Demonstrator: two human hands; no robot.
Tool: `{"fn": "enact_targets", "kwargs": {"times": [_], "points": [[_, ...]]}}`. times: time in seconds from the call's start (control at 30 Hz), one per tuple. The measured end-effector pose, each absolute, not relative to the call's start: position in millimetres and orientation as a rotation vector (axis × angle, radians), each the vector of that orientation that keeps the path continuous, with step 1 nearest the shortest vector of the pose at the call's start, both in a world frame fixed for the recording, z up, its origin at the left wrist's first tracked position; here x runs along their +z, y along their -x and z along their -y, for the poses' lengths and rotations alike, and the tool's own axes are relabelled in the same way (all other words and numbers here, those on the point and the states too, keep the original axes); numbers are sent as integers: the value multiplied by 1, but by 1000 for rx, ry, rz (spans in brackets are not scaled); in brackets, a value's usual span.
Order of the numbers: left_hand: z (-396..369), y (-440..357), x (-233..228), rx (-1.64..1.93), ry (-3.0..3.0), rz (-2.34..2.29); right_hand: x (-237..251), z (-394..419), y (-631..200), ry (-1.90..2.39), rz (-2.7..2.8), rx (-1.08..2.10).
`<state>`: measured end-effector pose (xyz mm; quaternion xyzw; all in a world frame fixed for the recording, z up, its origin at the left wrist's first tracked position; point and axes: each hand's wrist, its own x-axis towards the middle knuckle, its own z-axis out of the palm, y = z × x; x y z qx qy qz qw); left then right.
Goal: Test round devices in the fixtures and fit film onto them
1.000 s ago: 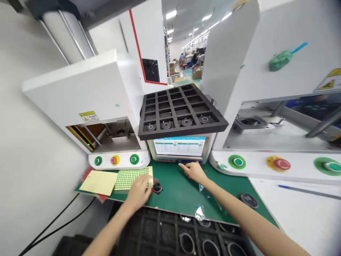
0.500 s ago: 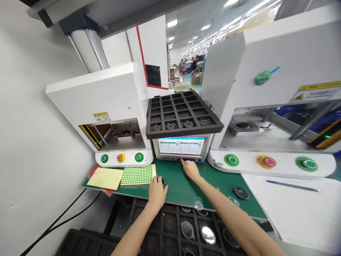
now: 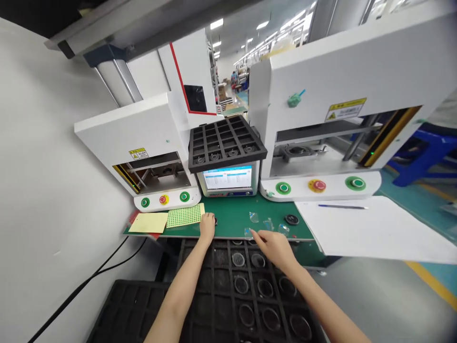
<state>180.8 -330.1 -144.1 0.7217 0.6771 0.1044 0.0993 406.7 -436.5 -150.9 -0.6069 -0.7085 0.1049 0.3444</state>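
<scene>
My left hand (image 3: 207, 226) lies on the green mat (image 3: 235, 220) with its fingers closed over a small black round part (image 3: 214, 221), just right of a sheet of green dot stickers (image 3: 183, 215). At the mat's front edge my right hand (image 3: 274, 246) holds nothing, its fingers spread and pointing at a clear plastic scrap (image 3: 248, 232). Below both hands lies a black tray (image 3: 214, 290) with round lens-like parts in several pockets.
A touch screen (image 3: 227, 179) stands behind the mat with a black foam tray (image 3: 226, 142) on top. White machines with green and red buttons flank it (image 3: 164, 198) (image 3: 316, 185). Another black round part (image 3: 292, 219), yellow paper (image 3: 148, 222), and white paper (image 3: 364, 231) with a pen (image 3: 342, 206) lie nearby.
My right hand has drawn back from the screen's lower edge to the mat's front edge. My left hand moved from the sticker sheet onto the black part. The view pulled back and turned right.
</scene>
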Motion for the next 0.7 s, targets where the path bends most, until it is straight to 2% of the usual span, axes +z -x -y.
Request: {"fn": "enact_targets", "kwargs": {"times": [0.3,0.7], "points": [[334,-178,-140,325,-2081,-1920,-138,502,-408,1418,1739,118],[339,-191,-116,693,-1541,-1651,-116,509,-399,1335,1606,183]]}}
